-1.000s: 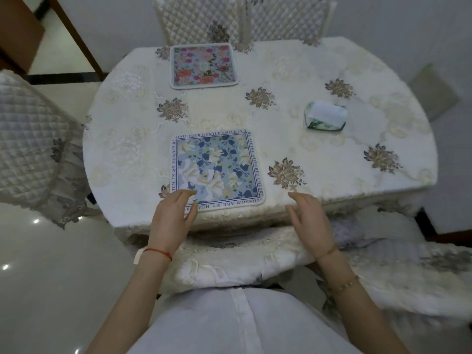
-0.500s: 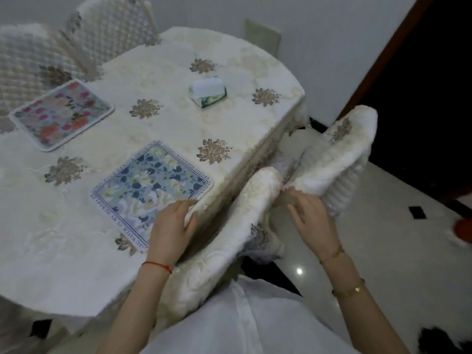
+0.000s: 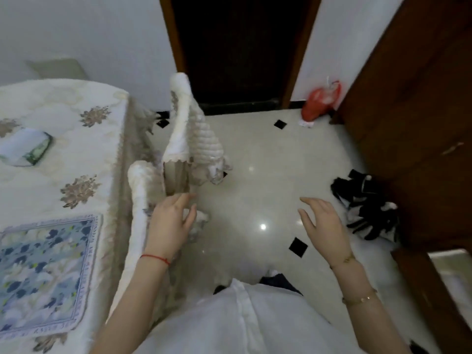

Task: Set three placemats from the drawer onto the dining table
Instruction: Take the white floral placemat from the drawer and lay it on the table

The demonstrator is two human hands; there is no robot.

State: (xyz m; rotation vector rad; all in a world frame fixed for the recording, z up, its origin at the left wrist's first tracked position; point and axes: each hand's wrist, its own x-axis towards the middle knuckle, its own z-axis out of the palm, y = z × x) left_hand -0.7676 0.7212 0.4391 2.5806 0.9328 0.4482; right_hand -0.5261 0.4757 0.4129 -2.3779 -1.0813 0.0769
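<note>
A blue floral placemat (image 3: pixel 46 274) lies flat on the dining table (image 3: pixel 84 152), at its near edge on my left. The table wears a cream embroidered cloth. My left hand (image 3: pixel 171 223) hovers beside the padded chair back (image 3: pixel 139 221), fingers apart and holding nothing. My right hand (image 3: pixel 324 223) is open over the tiled floor, well clear of the table. The pink placemat is out of view. No drawer shows.
A tissue box (image 3: pixel 25 149) sits on the table at far left. A second chair (image 3: pixel 194 134) stands by a dark doorway (image 3: pixel 237 47). A brown wooden cabinet (image 3: pixel 419 111) fills the right side, with a red bag (image 3: pixel 320 100) and black shoes (image 3: pixel 367 208) on the floor.
My view has swung right, away from the table toward the doorway and cabinet. My left hand left the blue placemat; my right hand moved off the chair over the floor.
</note>
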